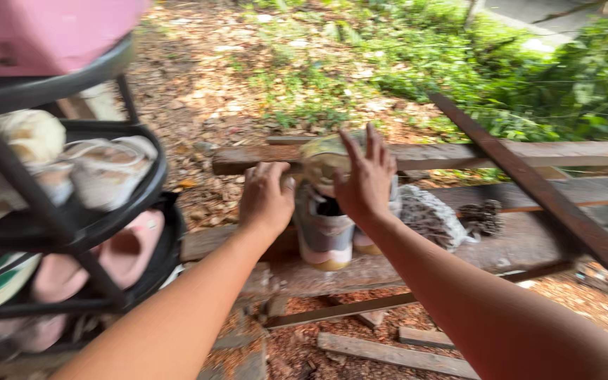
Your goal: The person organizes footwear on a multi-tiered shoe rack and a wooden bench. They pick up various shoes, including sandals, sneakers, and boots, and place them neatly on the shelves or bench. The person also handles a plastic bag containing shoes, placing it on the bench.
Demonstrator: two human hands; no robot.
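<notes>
Outdoors, both hands — left hand [267,197], right hand [366,179] — open-fingered, flank upright sneakers [326,225] leaning on the plank's [459,153] edge.

Shoe [324,232]: I see it on plank [515,246], between hands.
Rag [431,218]: right of shoe.
Rack [72,211]: far left.

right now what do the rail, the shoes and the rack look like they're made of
Rail: rough, weathered wood, unpainted, with visible grain. Shoes between the left hand and right hand: probably fabric or synthetic uppers on pale rubbery soles; blur leaves it open. Rack: black, smooth, likely painted metal or plastic.
</notes>
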